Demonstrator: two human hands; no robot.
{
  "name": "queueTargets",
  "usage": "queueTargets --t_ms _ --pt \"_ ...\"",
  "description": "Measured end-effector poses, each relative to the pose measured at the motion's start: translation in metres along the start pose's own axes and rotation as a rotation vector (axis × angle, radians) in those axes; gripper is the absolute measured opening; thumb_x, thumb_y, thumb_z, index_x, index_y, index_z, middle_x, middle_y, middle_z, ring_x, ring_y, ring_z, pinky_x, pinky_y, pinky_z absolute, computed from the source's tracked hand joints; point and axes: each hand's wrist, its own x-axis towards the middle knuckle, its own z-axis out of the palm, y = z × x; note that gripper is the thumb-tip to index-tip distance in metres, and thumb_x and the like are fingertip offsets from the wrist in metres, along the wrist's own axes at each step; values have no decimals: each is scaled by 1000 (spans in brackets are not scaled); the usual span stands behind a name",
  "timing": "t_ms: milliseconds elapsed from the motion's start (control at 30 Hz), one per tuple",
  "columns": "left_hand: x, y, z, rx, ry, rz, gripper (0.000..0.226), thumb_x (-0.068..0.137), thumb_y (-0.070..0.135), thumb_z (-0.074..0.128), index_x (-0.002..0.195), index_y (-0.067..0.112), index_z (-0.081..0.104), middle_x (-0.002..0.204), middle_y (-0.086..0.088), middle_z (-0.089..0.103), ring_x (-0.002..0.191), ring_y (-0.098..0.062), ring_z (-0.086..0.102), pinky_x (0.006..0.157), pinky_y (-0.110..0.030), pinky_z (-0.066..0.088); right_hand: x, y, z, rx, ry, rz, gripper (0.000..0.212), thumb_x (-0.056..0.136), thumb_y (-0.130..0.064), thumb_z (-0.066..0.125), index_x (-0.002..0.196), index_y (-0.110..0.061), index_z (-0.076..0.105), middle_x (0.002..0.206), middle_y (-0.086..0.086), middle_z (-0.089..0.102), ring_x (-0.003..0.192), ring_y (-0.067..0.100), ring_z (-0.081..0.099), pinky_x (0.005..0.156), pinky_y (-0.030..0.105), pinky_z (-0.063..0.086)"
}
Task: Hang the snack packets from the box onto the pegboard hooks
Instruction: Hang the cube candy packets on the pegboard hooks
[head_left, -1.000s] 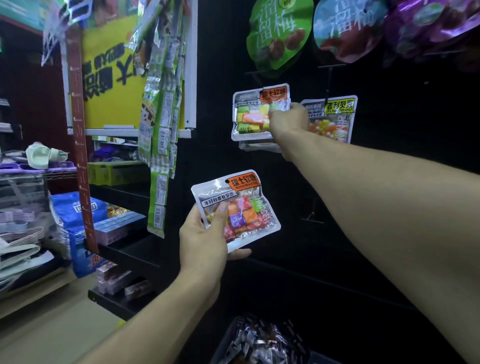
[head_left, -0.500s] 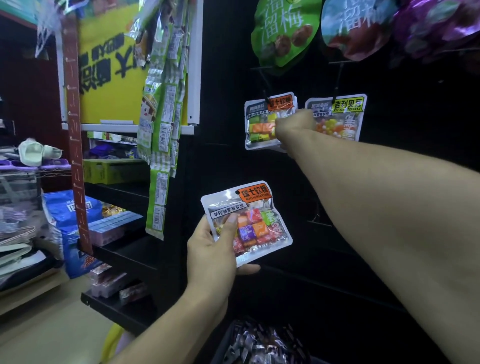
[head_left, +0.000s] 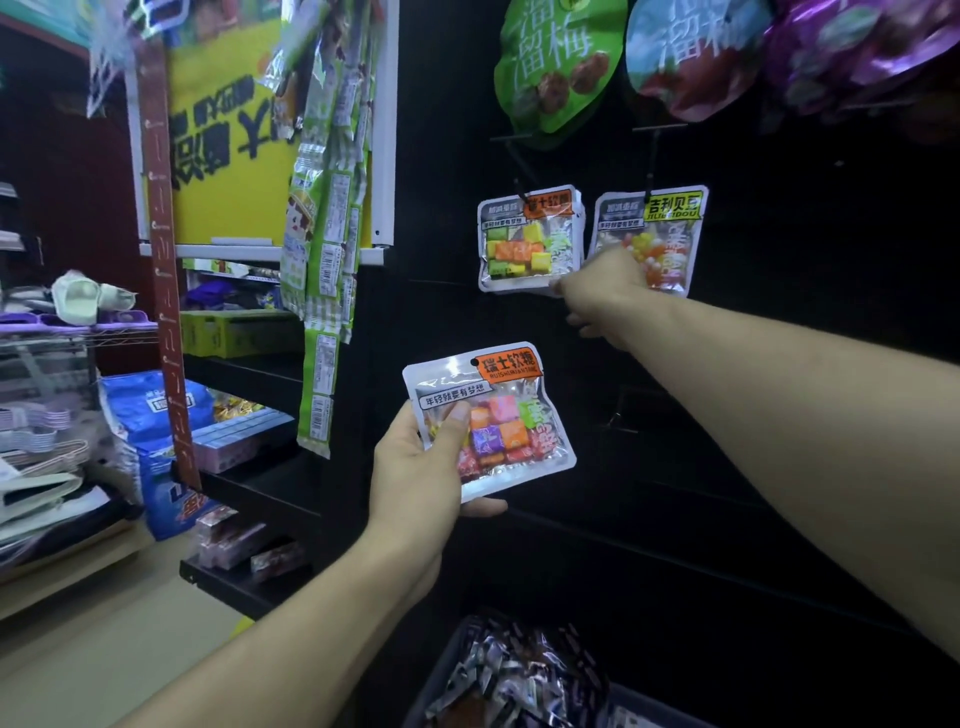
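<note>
At the bottom edge, a dark box (head_left: 613, 699) holds a heap of silvery snack packets (head_left: 519, 675), directly below the two outstretched arms. Above it, the left hand (head_left: 421, 478) grips a clear candy packet (head_left: 493, 415) with an orange label, thumb pressed across its front and fingers curled behind, the packet tilted and held in open air in front of the black pegboard (head_left: 779, 364). Farther in, the right hand (head_left: 602, 291) reaches to the board, its fingertips at the lower right corner of a hanging candy packet (head_left: 527, 239) of the same orange-labelled kind; from behind the knuckles it cannot be told whether the fingers pinch that corner or merely touch it. That packet hangs from a black hook (head_left: 519, 176). Just beside it on the right, a yellow-labelled packet (head_left: 654, 234) hangs from its own hook, partly covered by the right hand. Higher up, a green pouch (head_left: 556, 62), a blue-and-red pouch (head_left: 691, 57) and a purple pouch (head_left: 857, 47) hang in a row. To the far left stand a yellow sign (head_left: 223, 156), strips of green sachets (head_left: 322, 218) and dark shelves (head_left: 249, 488) of boxed goods.
</note>
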Motion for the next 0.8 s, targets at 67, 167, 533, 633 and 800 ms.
queueTargets --t_ms 67,167,533,633,800 --pt "-5 6 7 8 -23 11 12 108 25 59 112 29 69 97 3 82 82 -19 82 47 -31 59 -23 1 -15 -21 -99 -61 22 100 -26 69 100 -8 57 94 12 67 80 28 73 71 46 65" --pt "-11 14 21 2 -41 17 12 109 23 58 115 25 68 100 0 82 80 -18 81 46 -30 58 -53 8 -40 33 -331 -106 34 107 -41 55 109 -8 61 95 8 70 73 22 71 62 36 60" --pt "-3 27 52 -55 -35 -29 16 106 31 63 117 19 68 94 2 82 72 -11 80 48 -26 57 -81 31 -96 161 -677 -134 33 97 -31 73 123 -12 65 106 8 81 102 29 77 80 37 62" --pt "12 26 54 -88 36 -37 24 102 32 70 114 14 60 99 -6 79 69 -13 79 48 -26 58 -78 30 -99 149 -740 -146 42 93 -18 78 131 -17 61 110 5 80 101 24 77 77 35 63" --pt "42 29 58 -100 108 12 38 98 35 74 122 17 50 114 -5 71 83 -14 78 55 -27 61 -65 26 -72 262 -514 -180 46 88 -8 81 129 -13 60 112 12 76 89 22 79 65 29 63"
